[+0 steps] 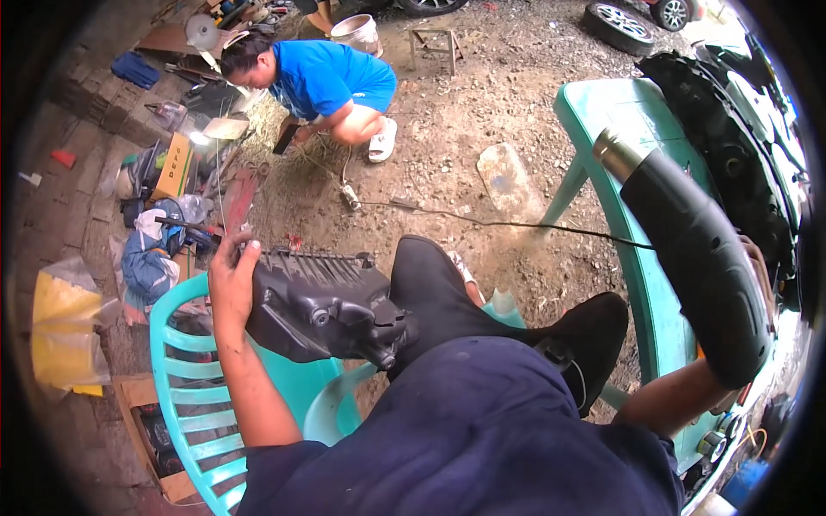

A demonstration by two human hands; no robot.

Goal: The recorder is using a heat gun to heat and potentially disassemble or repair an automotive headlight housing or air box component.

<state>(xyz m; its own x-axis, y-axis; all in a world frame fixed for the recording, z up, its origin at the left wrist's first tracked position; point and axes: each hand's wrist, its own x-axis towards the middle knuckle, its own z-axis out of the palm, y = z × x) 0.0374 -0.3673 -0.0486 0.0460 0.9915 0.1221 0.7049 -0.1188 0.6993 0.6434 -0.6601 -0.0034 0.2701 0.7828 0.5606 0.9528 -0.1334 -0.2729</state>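
My left hand (232, 279) grips the left edge of a black plastic housing (323, 305), perhaps a car part. Ribs run along its far edge, and its near side has moulded sockets. It lies across my left thigh and above a turquoise plastic chair (185, 378). At the right, a black heat gun (693, 249) is raised, its metal nozzle pointing up and to the left, away from the housing. My right hand (759, 271) is mostly hidden behind the gun, with fingers curled around it at the far side.
A turquoise table (594, 120) at the right carries large black car parts (731, 155). A black cord (516, 224) crosses the dirt floor to a socket (350, 198). Ahead, a person in blue (331, 86) crouches among scattered tools. A small stool (434, 47) and wheels (619, 27) stand farther off.
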